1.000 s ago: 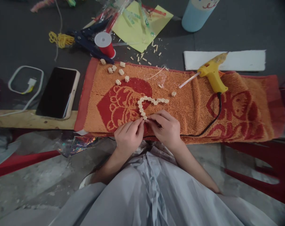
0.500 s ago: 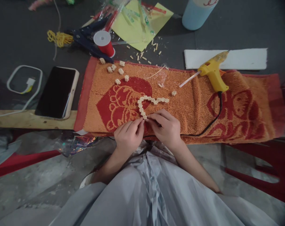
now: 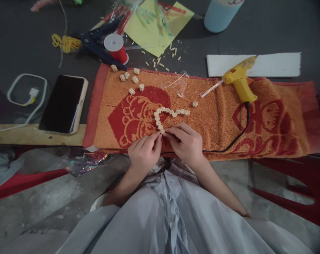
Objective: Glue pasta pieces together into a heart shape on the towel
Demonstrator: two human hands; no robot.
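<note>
While two hands (image 3: pixel 144 152) (image 3: pixel 186 144) pinch one pale chain (image 3: pixel 157 118), eight loose clusters (image 3: pixel 135 80) lie nearby

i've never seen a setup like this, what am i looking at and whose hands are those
There is no machine here: these are the bare hands of a person wearing a camera on their head. All three pictures come from it, looking forward and down, the last being the current one.

The left hand and right hand pinch the near end of a curved, pale, knobbly strip over an orange and red towel. Small pale clusters and a yellow glue gun lie on the towel too, the gun partly over a white slab.

Around it on the dark table are a phone, a red spool and a blue bottle.
</note>
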